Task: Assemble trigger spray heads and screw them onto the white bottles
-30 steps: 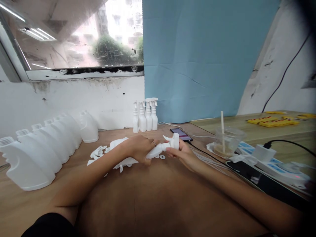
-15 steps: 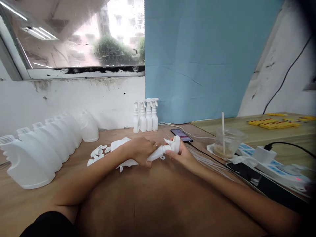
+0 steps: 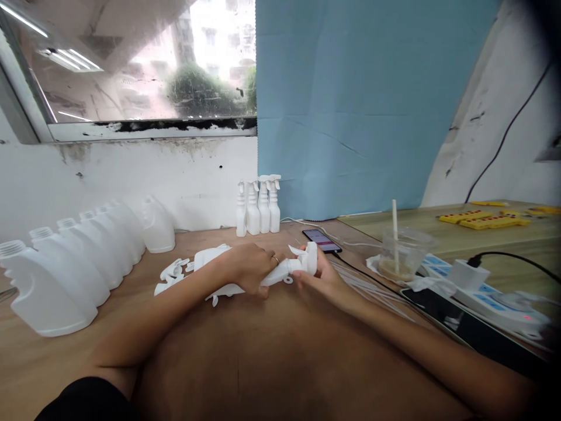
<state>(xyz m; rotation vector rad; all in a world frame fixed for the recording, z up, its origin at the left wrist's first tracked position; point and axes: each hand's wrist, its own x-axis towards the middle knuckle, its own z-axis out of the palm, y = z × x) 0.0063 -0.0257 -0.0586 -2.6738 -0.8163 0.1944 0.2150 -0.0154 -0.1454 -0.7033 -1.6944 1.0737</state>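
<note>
A white spray bottle (image 3: 277,273) is held lying on its side above the tabletop. My left hand (image 3: 252,266), with a ring on one finger, is wrapped over its body and hides much of it. Around the white trigger sprayer (image 3: 311,258) at the bottle's neck, the fingers of my right hand (image 3: 323,275) are closed. The trigger lever points up and left. Loose white sprayer parts (image 3: 174,269) lie beyond my left forearm, and more white plastic (image 3: 210,255) shows behind that hand. A small white ring (image 3: 288,280) rests just below the neck.
Large white open-necked bottles (image 3: 56,280) stand in a row at the left. Several finished-looking spray bottles (image 3: 263,207) stand near the wall. To the right are a phone (image 3: 322,240), a plastic cup with a straw (image 3: 397,257), thin white tubes (image 3: 372,286) and a power strip (image 3: 495,304).
Almost nothing differs. The trigger sprayer and my right hand have shifted very slightly left; both hands keep their hold.
</note>
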